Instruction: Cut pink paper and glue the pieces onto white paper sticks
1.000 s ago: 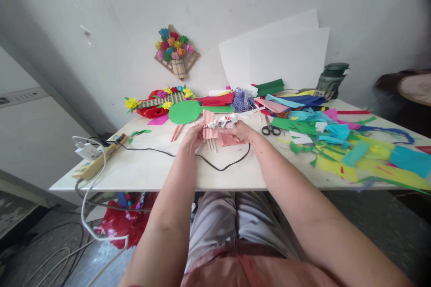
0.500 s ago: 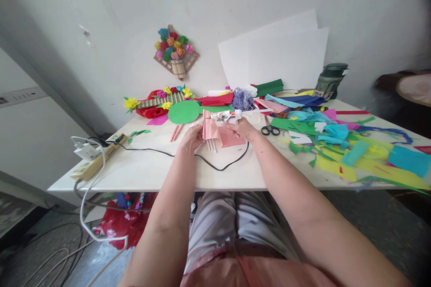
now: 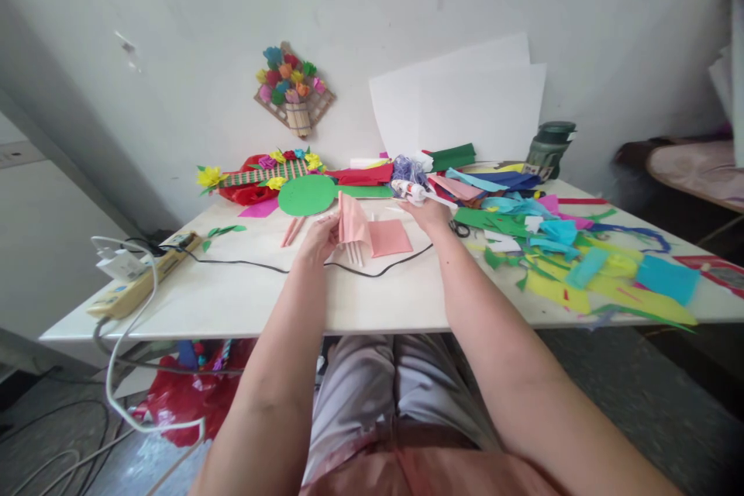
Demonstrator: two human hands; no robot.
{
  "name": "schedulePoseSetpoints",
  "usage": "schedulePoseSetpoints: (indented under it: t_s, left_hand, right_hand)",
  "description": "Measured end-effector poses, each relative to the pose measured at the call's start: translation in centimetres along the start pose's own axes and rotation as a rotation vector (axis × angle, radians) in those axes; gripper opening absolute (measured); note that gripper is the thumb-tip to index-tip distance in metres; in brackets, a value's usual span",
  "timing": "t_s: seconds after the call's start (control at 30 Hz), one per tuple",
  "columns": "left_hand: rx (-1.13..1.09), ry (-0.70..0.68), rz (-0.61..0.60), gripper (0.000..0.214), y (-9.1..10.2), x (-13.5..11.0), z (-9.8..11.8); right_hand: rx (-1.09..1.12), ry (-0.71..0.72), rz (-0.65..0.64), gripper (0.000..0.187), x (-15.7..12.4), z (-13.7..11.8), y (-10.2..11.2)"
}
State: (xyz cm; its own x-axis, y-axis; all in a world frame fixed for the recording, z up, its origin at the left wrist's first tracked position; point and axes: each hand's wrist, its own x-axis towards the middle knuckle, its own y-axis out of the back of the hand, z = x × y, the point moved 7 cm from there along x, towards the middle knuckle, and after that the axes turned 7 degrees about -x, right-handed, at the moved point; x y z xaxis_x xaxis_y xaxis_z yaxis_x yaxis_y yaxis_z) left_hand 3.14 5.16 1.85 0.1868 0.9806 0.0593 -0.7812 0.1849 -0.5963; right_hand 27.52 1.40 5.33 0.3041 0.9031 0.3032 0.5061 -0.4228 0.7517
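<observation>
My left hand (image 3: 322, 236) is closed on a piece of pink crepe paper (image 3: 354, 222), which stands up from the fingers and curls at its right edge. Several white paper sticks (image 3: 353, 254) lie on the table just below that paper. My right hand (image 3: 428, 215) grips a white hot glue gun (image 3: 414, 191), held apart from the paper, with a white glue stick poking out toward the right. Between the hands lies a flat pink paper square (image 3: 390, 238). Pink-wrapped sticks (image 3: 293, 232) rest left of my left hand.
A black cord (image 3: 256, 263) crosses the table from the power strip (image 3: 145, 279). Black scissors (image 3: 459, 229) lie beside my right wrist, partly hidden. Coloured paper scraps (image 3: 563, 287) cover the right side. A green disc (image 3: 307, 195) and a flower-decorated piece (image 3: 261, 173) lie behind.
My right hand has drawn the glue gun away to the right, off the pink paper. The pink square shows more fully. My left hand keeps hold of the crepe paper.
</observation>
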Motion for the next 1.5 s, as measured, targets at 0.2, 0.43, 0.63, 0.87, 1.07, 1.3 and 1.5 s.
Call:
schedulePoseSetpoints:
  t_s: [0.2,0.43,0.63,0.87,1.07,1.3,1.5]
  left_hand:
    - [0.01,-0.012,-0.021,0.012,-0.1,-0.1,-0.1]
    - [-0.004,-0.039,0.023,0.011,-0.2,-0.2,0.3]
    - [-0.008,-0.052,0.022,0.013,0.0,-0.3,0.5]
    - [0.034,-0.054,0.044,0.013,0.0,-0.5,0.7]
    - [0.021,-0.047,0.072,0.015,0.4,-0.1,0.5]
    - [0.037,-0.058,0.05,0.018,0.5,0.1,0.3]
    - [0.06,-0.058,0.033,0.016,0.7,0.3,0.1]
  right_hand:
    - [-0.224,-0.113,0.118,0.042,-0.4,1.0,2.1]
    - [-0.32,-0.124,0.052,0.035,-0.4,0.9,1.4]
    - [-0.379,0.098,-0.12,0.039,-0.4,-0.5,-1.2]
    - [-0.416,0.16,-0.153,0.045,0.2,-0.3,-2.6]
    - [-0.47,0.314,-0.198,0.04,0.2,-1.4,-3.6]
    - [-0.557,0.333,-0.25,0.04,0.4,-1.4,-4.4]
    - [-0.521,0.289,-0.191,0.041,0.3,-1.4,-3.7]
